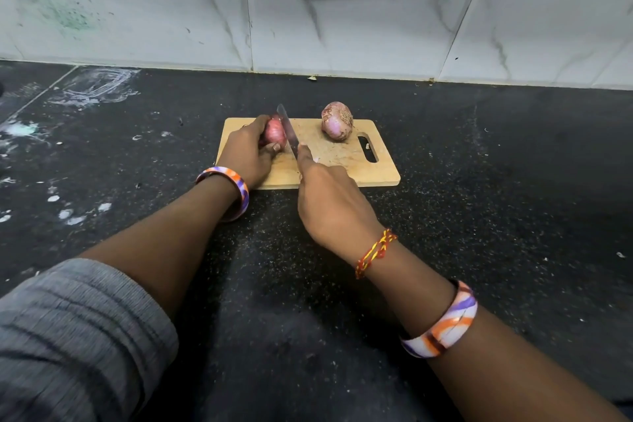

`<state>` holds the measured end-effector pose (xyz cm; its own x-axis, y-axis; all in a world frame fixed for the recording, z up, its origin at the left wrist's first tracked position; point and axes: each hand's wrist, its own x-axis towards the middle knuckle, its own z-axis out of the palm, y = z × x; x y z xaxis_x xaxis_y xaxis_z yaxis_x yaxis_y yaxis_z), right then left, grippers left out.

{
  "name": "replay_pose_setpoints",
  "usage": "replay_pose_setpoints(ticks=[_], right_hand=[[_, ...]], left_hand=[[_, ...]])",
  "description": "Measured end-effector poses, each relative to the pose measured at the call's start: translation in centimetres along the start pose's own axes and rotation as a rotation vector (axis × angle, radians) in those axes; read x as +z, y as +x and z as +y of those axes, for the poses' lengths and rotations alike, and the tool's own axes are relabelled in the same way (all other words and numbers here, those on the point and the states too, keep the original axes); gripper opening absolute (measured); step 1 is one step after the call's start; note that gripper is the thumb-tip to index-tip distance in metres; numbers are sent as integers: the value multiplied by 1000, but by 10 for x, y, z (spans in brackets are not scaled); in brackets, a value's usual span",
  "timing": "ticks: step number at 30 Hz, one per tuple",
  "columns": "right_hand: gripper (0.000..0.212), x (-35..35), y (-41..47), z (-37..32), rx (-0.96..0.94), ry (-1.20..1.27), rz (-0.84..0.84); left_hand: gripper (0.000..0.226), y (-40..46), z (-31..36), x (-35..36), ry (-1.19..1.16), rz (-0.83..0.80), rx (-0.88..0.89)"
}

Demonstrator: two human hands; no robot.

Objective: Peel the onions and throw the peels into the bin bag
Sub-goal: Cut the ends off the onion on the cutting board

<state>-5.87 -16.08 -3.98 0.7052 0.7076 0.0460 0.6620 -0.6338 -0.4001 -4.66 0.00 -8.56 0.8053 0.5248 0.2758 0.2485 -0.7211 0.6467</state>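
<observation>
From the head camera, the person stands at a dark speckled counter (479, 181) with a wooden cutting board (342, 161) set near the tiled wall. The left hand (248, 151) is curled around a red onion (275, 135) at the left end of the board, fingers wrapped over its far side and the thumb against its near side, pinning it down. The right hand (329, 202) is closed on the handle of a knife (287, 128), the forefinger stretched along the spine, with the blade resting against the right end of the held onion, seemingly to trim that end. A second onion (337, 125) sits alone at the far right part of the board, near the handle slot, well apart from both hands, its papery skin on. By the look of it the task is at its start: both onions appear to wear their skins, no loose peels of any size lie on the board, and no bin bag is in view. What seems left is trimming and peeling the first onion, the same for the second, then carrying the peels to the bag
</observation>
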Motion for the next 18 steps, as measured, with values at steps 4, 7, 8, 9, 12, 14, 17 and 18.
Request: replay_pose_setpoints(ticks=[4,7,8,9,12,14,17,18], right_hand=[[65,2,5,-1,-5,-79,-29],[65,0,18,-1,7,-58,-45],[65,-2,18,0,10,-44,-57],[64,-3,16,2,12,-31,-70],[61,-2,3,5,-13,-1,-85],[60,-3,8,3,0,7,-100],[58,-8,30,1,21,27,-90],[58,-8,32,1,18,20,-88]], left_hand=[[44,3,2,2,39,-29,68],[43,6,0,4,60,-15,69],[44,6,-1,5,61,-7,53],[44,7,-2,5,60,-4,41],[44,7,-3,5,64,-9,36],[45,7,-4,5,66,-11,44],[44,6,-3,4,66,-5,51],[43,6,-3,4,63,1,49]])
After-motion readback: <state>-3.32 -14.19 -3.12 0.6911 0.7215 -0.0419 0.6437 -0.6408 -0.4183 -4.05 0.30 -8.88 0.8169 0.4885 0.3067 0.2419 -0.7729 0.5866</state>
